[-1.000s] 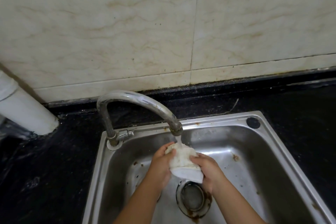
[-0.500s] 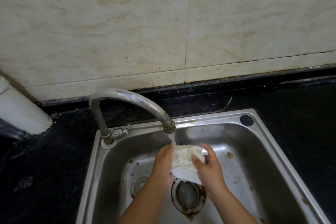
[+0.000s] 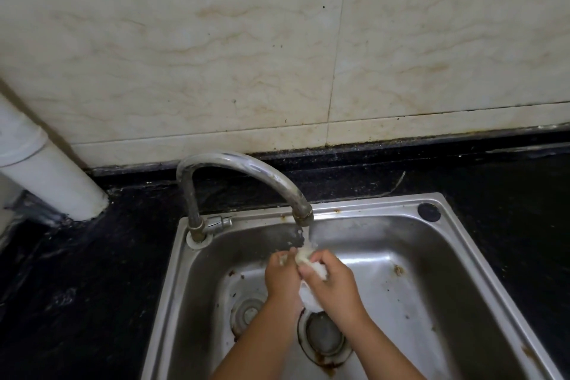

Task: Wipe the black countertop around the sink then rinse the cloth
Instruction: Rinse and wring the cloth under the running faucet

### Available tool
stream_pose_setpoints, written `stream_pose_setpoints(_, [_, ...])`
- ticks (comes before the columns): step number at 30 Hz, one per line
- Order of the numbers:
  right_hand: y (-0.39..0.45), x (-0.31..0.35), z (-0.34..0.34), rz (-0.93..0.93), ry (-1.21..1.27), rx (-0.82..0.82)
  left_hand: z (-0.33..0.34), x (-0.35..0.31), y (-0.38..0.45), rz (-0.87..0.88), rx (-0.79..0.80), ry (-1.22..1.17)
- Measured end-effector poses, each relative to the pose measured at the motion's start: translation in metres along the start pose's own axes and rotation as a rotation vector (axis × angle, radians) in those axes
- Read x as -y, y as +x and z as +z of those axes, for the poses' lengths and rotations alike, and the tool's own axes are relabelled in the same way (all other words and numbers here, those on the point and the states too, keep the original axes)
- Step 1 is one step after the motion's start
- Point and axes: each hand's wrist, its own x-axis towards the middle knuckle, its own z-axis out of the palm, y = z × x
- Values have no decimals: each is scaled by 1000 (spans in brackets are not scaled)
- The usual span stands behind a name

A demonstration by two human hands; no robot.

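A small whitish cloth point(image 3: 310, 293) is bunched between my two hands over the steel sink point(image 3: 456, 244). My left hand point(image 3: 282, 276) grips its left side and my right hand point(image 3: 334, 282) grips the right side, fingers curled round it. Most of the cloth is hidden by my hands. Water runs from the curved metal tap point(image 3: 246, 170) onto the top of the cloth. The black countertop point(image 3: 86, 271) surrounds the sink and looks wet and shiny on the left.
A drain point(image 3: 324, 338) lies in the sink bottom under my hands, with a smaller round fitting point(image 3: 246, 313) to its left. A white pipe point(image 3: 46, 176) meets the counter at the far left. Beige tiles point(image 3: 216, 55) form the wall behind.
My hands have squeezed the cloth into a tighter bunch and closed together under the water stream. The camera view shifted slightly.
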Motion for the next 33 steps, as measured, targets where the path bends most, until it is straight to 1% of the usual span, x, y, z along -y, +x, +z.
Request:
stream_pose_setpoints(2, [-2, 4, 3, -112, -121, 62, 0, -5, 1, -43, 60, -67])
stream_pose_setpoints(3, [-2, 4, 4, -135, -172, 85, 1, -8, -2, -56, 91, -108])
stream_pose_setpoints(5, [4, 6, 4, -149, -255, 75, 2, -8, -2, -46, 126, -157])
stream_pose_setpoints(7, [14, 6, 4, -114, -266, 30, 1, -5, -7, -38, 130, -144])
stream_pose_setpoints(9, [23, 8, 3, -8, -185, 1, -1, -2, -12, -25, 162, -139])
stream_pose_setpoints(11, [25, 5, 4, 77, -80, -30, -6, -1, -15, 22, 160, -129])
stream_pose_setpoints(13, [21, 0, 3, 119, 33, -66, -12, -3, -16, 105, 143, -115])
stream_pose_setpoints(15, [14, -4, 0, 136, 169, -31, -17, -9, -15, 147, 138, -128])
stream_pose_setpoints(17, [5, -4, -3, 73, 162, 69, -21, -11, -11, 161, 106, -114])
stream_pose_setpoints(19, [-5, -2, -2, -47, 12, 134, -19, -10, -6, 193, 23, -31])
stream_pose_setpoints(21, [-12, 2, 2, -155, -108, 142, -13, -10, -5, 207, -15, 15])
stream_pose_setpoints(23, [-15, 2, 7, -210, -163, 128, -7, -8, -5, 168, 33, -12])
stream_pose_setpoints(25, [-11, 3, 7, -234, -200, 87, -6, -7, -10, 96, 137, -78])
stream_pose_setpoints(27, [-1, -1, 4, -151, -206, 20, -4, -4, -16, 56, 222, -98])
stream_pose_setpoints(29, [9, -9, 3, -6, -192, -35, -4, 1, -21, 69, 263, -78])
stream_pose_setpoints(33, [8, -19, 5, 243, -70, -25, -12, 1, -24, 133, 299, 106])
